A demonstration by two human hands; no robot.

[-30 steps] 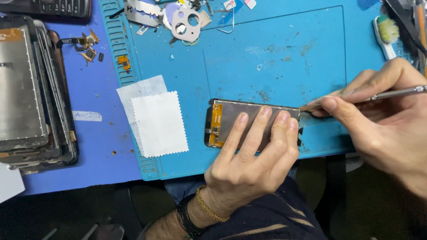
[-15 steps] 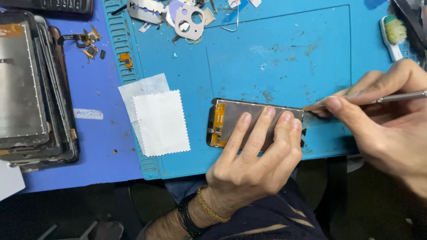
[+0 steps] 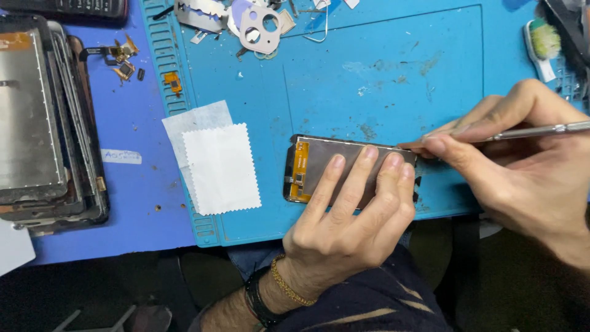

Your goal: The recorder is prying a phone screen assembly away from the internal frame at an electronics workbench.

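Biggest thing in front of me is the blue work mat [image 3: 381, 67], sitting on a purple desk cover [image 3: 138, 203]. Off to my left a stack of old screen panels [image 3: 43, 123] is piling up in its frames. My right hand [image 3: 522, 166] is pinching a thin metal tool [image 3: 541, 130], fingers closed tight around it, tip touching the top right corner of the phone screen [image 3: 319, 166]. My left hand [image 3: 350, 215] is lying flat with fingers spread, pressing that screen down near the mat's front edge. Just left of it a white wipe [image 3: 221, 169] is overlapping a clear plastic sheet [image 3: 195, 120]. Scrap metal bits [image 3: 246, 21] are cluttering the top edge.
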